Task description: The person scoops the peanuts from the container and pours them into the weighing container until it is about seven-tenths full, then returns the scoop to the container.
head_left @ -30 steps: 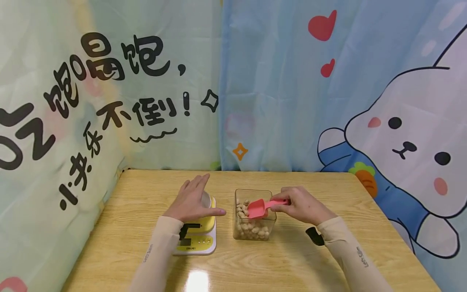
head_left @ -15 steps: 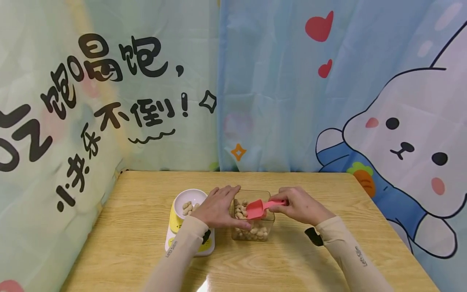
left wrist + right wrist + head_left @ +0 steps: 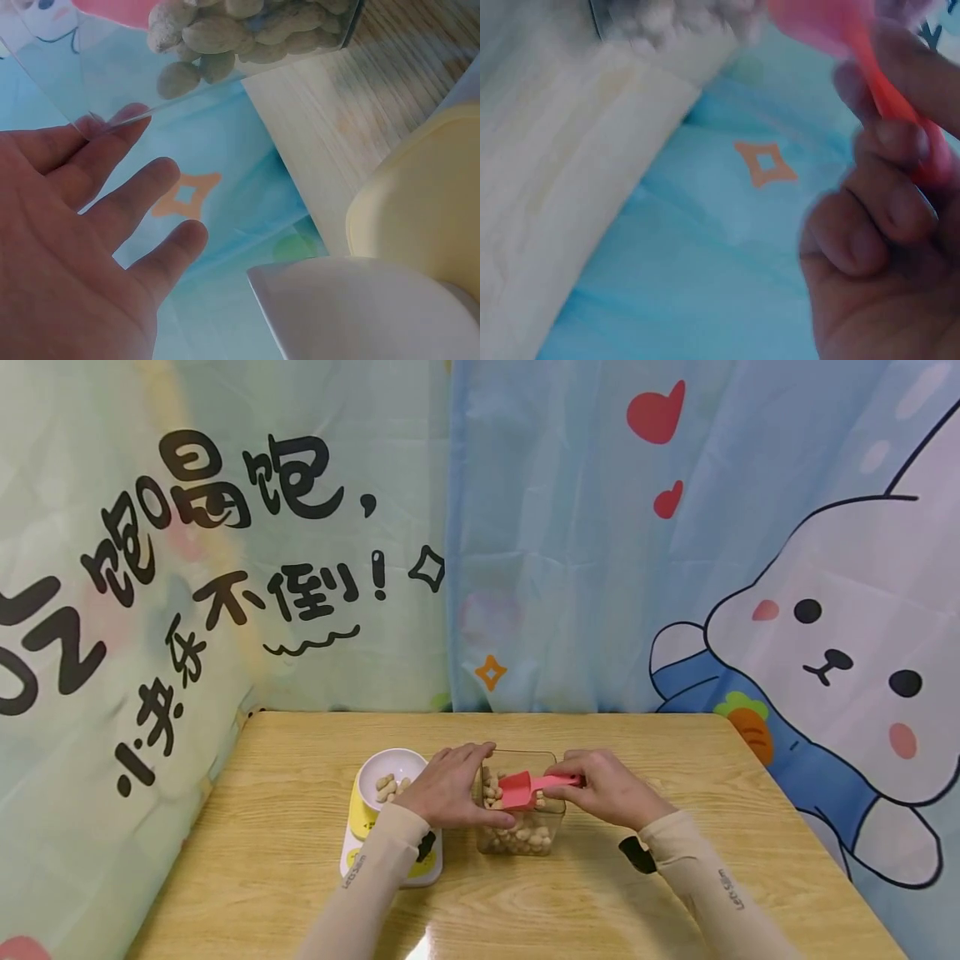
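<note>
In the head view my left hand (image 3: 450, 787) spans the left side of a clear plastic container (image 3: 556, 828), thumb at its near wall and fingers at the far left corner. In the left wrist view, fingertips touch the container's rim and the other fingers spread apart. Unshelled peanuts (image 3: 517, 840) partly fill the container. My right hand (image 3: 609, 791) holds a pink scoop (image 3: 516, 792) by its handle, fingers curled round it in the right wrist view. The scoop's blade lies inside the container, over the peanuts; whether it holds any is unclear.
Left of the container stands a yellow-and-white kitchen scale (image 3: 360, 817), partly hidden by my left forearm. On it sits a white bowl (image 3: 411, 763) with several peanuts. The wooden table (image 3: 540, 910) meets printed curtains (image 3: 555, 610) at the back and sides.
My left hand has moved right, from over the scale to the container, uncovering the bowl of peanuts. The right hand and scoop have shifted slightly left within the last half second.
</note>
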`<state>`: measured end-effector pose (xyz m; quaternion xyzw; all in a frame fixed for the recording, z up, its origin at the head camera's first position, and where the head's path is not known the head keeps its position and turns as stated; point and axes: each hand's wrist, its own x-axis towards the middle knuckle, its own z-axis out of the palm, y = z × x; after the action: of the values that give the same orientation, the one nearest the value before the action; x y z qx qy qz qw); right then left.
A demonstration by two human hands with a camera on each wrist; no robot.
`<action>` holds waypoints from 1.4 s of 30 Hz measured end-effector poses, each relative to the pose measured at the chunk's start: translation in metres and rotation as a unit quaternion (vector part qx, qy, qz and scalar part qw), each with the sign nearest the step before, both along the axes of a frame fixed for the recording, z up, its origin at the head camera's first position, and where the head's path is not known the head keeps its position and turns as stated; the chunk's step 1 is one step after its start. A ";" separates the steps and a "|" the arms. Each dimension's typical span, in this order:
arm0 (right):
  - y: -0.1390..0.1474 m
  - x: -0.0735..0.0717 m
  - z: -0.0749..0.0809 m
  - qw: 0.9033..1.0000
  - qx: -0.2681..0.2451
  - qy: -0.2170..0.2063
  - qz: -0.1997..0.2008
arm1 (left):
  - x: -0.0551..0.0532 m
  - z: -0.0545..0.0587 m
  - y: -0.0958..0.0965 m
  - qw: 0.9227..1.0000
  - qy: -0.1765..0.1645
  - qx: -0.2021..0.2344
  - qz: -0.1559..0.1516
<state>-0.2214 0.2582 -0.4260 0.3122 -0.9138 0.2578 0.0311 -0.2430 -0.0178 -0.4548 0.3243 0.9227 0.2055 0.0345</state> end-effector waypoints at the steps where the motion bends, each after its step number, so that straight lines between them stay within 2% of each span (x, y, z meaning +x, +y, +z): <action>1: -0.001 0.000 -0.001 1.000 -0.005 -0.002 -0.001 | 0.000 0.000 0.000 1.000 0.000 0.000 0.001; 13: -0.005 0.002 -0.009 0.999 -0.047 0.001 -0.024 | 0.001 0.001 -0.002 1.000 -0.005 0.003 0.004; 21: -0.015 0.003 0.003 0.999 -0.013 0.020 -0.031 | 0.000 0.000 0.000 1.000 0.000 0.002 0.002; 27: -0.018 0.005 0.006 0.999 -0.005 0.017 -0.046 | 0.000 0.001 -0.001 1.000 -0.004 0.006 0.003; 34: -0.024 0.011 0.015 0.997 0.021 0.052 -0.056 | 0.001 -0.001 -0.002 1.000 -0.007 0.009 0.001; 38: -0.027 0.007 0.017 0.998 0.030 0.040 -0.046 | 0.001 0.000 -0.003 1.000 -0.008 0.012 0.004; 42: -0.026 0.000 0.012 0.999 0.007 0.024 -0.032 | 0.001 0.000 -0.003 1.000 -0.005 0.015 0.006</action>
<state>-0.2217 0.2320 -0.4143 0.2890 -0.9242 0.2427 0.0590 -0.2418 -0.0213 -0.4548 0.3183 0.9212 0.2213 0.0326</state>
